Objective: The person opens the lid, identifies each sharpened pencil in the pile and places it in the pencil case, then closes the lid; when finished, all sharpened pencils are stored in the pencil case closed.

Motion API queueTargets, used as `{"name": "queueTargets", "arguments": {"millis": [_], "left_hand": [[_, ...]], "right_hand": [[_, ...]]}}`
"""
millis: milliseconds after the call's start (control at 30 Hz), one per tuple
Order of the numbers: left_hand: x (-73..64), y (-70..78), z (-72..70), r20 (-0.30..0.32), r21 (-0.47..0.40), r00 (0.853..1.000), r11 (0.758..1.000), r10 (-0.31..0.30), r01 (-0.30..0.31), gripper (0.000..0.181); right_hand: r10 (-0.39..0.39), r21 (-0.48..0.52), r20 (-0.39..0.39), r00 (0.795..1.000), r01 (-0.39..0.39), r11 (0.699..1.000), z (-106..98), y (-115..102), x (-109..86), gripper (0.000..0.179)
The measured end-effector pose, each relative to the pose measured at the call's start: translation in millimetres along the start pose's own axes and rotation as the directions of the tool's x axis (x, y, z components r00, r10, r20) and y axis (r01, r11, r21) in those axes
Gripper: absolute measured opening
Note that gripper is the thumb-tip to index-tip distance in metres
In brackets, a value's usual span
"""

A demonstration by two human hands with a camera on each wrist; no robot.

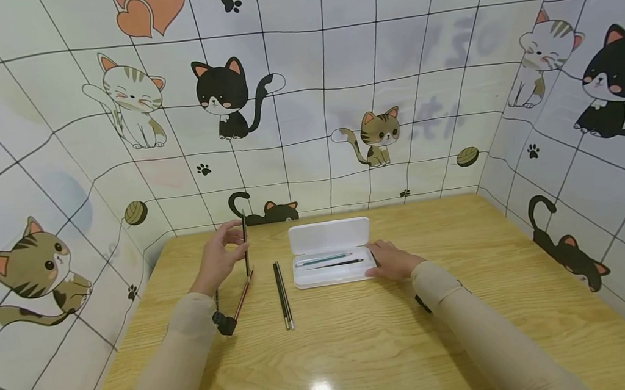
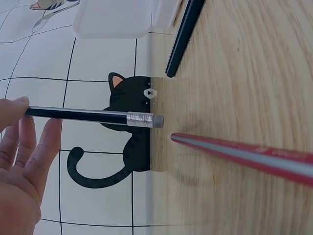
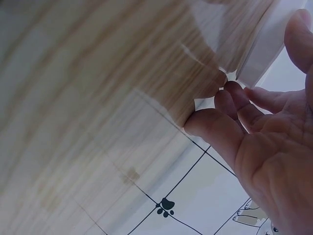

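Note:
My left hand [image 1: 220,257] pinches a black pencil [image 1: 246,243] upright between thumb and fingers, above the table. In the left wrist view, the pencil's silver band and grey eraser point down toward the tabletop. Below it a red striped pencil [image 2: 244,155] lies on the wood. Two dark pencils [image 1: 283,295] lie side by side left of the white pencil case [image 1: 332,279]. The case stands with its lid raised; a teal pencil [image 1: 323,259] and a black pencil [image 1: 337,264] lie inside. At the case's right edge rests my right hand [image 1: 395,261], thumb and fingers touching its side.
The wooden table [image 1: 347,351] reaches back to a wall covering [image 1: 306,116] printed with cats and grid lines, which also encloses both sides. A black device [image 1: 224,323] sits under the left wrist, beside the red pencil.

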State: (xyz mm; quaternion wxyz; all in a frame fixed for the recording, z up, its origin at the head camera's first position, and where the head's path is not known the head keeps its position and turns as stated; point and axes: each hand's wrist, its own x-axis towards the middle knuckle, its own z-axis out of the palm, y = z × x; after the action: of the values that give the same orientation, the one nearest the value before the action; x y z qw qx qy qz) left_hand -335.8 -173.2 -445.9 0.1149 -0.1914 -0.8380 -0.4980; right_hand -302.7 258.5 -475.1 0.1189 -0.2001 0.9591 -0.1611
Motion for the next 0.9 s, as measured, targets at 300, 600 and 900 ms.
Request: {"name": "queueTargets", "arguments": {"millis": [300,600,900], "left_hand": [[2.0,-2.8,4.4,-0.022,-0.092,1.0,0.996,0.005,-0.007,0.055],[4.2,1.9,14.1,-0.035,-0.153,0.999,0.988,-0.008,0.003,0.051],[5.4,-2.0,22.3,-0.048,-0.174,0.999,0.985,0.011,-0.019,0.049]], "right_hand": [[0.016,0.006,0.009,1.0,-0.016,1.0,-0.7,0.2,1.9,0.079],[0.028,0.014,0.028,0.999,-0.028,1.0,0.1,0.4,-0.2,0.081],[0.013,-0.006,0.019,1.0,-0.013,1.0,0.9,2.6,1.4,0.081]]}}
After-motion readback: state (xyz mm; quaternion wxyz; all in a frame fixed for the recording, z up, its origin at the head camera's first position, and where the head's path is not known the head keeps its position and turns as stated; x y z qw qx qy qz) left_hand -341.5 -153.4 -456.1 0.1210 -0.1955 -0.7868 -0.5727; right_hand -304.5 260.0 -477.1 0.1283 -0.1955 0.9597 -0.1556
